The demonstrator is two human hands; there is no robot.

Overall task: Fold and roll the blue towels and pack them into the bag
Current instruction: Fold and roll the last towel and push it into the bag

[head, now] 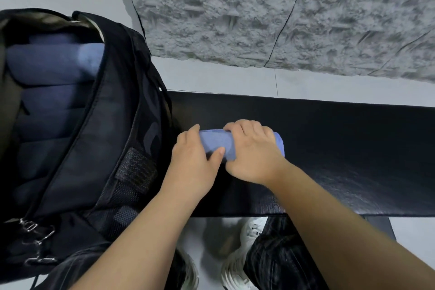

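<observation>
A rolled light-blue towel (217,142) lies on the black bench top (329,148). My right hand (254,153) curls over its right part, fingers wrapped across the top. My left hand (193,162) holds its left end, thumb pressed on the roll's near side. To the left stands the open black bag (122,125). Several rolled blue towels (54,63) are stacked inside it, mostly in shadow.
The bench's far edge meets a pale floor strip and a rough grey stone-textured wall (282,12). My legs in dark trousers and white shoes (249,233) show below the bench's near edge. Metal clips (35,231) hang at the bag's lower left.
</observation>
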